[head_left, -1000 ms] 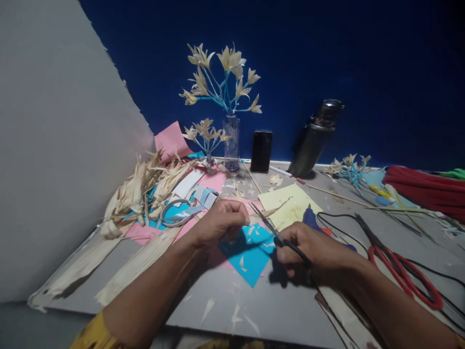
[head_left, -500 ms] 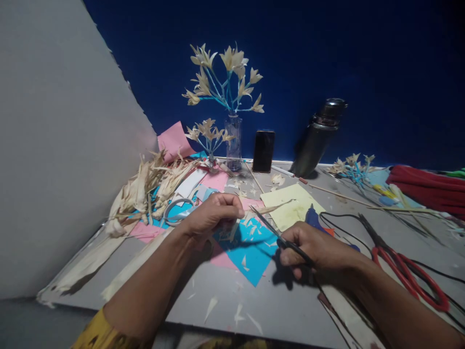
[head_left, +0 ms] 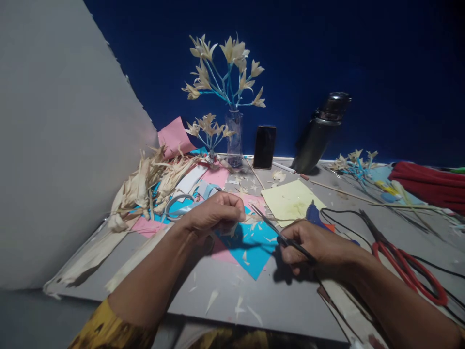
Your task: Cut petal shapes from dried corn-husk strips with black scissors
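Note:
My left hand (head_left: 222, 213) is closed in a pinch over the middle of the table, on a thin strip of dried corn husk (head_left: 271, 219) that points right. My right hand (head_left: 307, 247) grips a pair of black-handled scissors (head_left: 267, 222). Their narrow blades point up and left, at the strip near my left fingertips; whether they touch it I cannot tell. Beneath both hands lies a blue paper sheet (head_left: 254, 264) strewn with small pale clippings. A yellow paper sheet (head_left: 281, 198) is just behind the scissors.
Dried husks (head_left: 134, 189) pile up at left beside a tape roll (head_left: 176, 206). At the back stand a glass vase (head_left: 234, 140) of husk flowers, a phone (head_left: 264, 148) and a leaning flask (head_left: 321, 133). Red-handled scissors (head_left: 410, 271) and a blue glue gun (head_left: 313, 215) lie right.
The husk strip's free end has dropped from a raised slant to nearly level. Both hands stay almost in place, and the whole view has shifted slightly.

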The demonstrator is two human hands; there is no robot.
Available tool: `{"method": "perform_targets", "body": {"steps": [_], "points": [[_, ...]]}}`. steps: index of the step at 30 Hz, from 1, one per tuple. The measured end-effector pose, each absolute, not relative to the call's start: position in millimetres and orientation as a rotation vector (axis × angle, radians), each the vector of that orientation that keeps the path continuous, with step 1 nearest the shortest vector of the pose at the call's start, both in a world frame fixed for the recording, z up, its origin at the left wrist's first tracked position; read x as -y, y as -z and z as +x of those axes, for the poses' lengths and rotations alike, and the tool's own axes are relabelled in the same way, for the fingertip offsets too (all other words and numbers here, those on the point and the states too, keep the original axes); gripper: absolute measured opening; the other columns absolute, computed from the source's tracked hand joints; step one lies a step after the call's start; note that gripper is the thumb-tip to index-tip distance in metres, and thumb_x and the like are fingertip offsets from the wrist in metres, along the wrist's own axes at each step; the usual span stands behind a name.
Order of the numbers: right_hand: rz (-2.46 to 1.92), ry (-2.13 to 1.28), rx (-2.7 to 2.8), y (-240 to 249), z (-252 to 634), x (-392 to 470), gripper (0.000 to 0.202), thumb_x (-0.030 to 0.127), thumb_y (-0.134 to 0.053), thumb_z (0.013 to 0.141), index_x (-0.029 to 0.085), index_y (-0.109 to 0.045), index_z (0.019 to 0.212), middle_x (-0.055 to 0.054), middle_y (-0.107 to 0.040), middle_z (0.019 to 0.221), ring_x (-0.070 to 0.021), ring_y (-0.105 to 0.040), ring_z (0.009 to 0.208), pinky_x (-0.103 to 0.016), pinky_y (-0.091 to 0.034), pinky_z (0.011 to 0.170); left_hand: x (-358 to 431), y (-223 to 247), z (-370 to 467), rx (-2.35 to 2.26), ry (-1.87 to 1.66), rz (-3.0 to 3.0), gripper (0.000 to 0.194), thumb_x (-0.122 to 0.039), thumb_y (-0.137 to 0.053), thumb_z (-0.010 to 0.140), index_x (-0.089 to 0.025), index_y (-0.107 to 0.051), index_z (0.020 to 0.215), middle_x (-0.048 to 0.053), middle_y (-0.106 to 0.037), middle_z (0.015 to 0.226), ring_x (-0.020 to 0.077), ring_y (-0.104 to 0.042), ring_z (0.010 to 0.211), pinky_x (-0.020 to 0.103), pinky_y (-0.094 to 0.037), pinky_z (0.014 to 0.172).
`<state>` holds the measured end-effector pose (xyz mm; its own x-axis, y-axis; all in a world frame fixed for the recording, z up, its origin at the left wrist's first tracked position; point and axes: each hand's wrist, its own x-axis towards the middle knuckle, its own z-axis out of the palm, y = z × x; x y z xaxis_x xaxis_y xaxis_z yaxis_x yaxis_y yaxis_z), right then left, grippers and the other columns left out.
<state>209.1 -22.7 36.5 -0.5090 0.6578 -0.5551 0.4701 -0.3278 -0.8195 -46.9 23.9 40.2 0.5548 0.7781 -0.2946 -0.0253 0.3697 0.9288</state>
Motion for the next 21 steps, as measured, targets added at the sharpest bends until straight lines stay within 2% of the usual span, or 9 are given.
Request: {"method": "perform_targets", "body": {"steps": [12,21], "points": [[-1.441,-2.035,1.723,-32.8,210.6,23.8,0.019,0.029,-0.069,0.069,0.016,-0.057,0.06,0.001,-0.06,0.053,-0.0068,-0.041,0.04,-0.018,-0.025,0.035,-22.8,-37.8,-45.9,-0.835,-0.571,1.117,0.016,-0.019,-0.074,0.064,-0.015,-0.06,0.059,-0.005,-0.043,0.045,0.0037,-0.03,0.037,0.017,-0.019,0.037],[-1.463,-2.061,1.715,-30.7,212.0,23.9,0.019,0.03,-0.073,0.066,0.016,-0.062,0.064,0.001,-0.061,0.054,-0.0068,-0.043,0.041,-0.018,-0.027,0.037,-21.9,-41.0,-45.6,-0.839,-0.537,1.143,0.018,-0.022,-0.075,0.064,-0.015,-0.059,0.057,-0.006,-0.039,0.044,0.0037,-0.026,0.038,0.018,-0.016,0.038]]}}
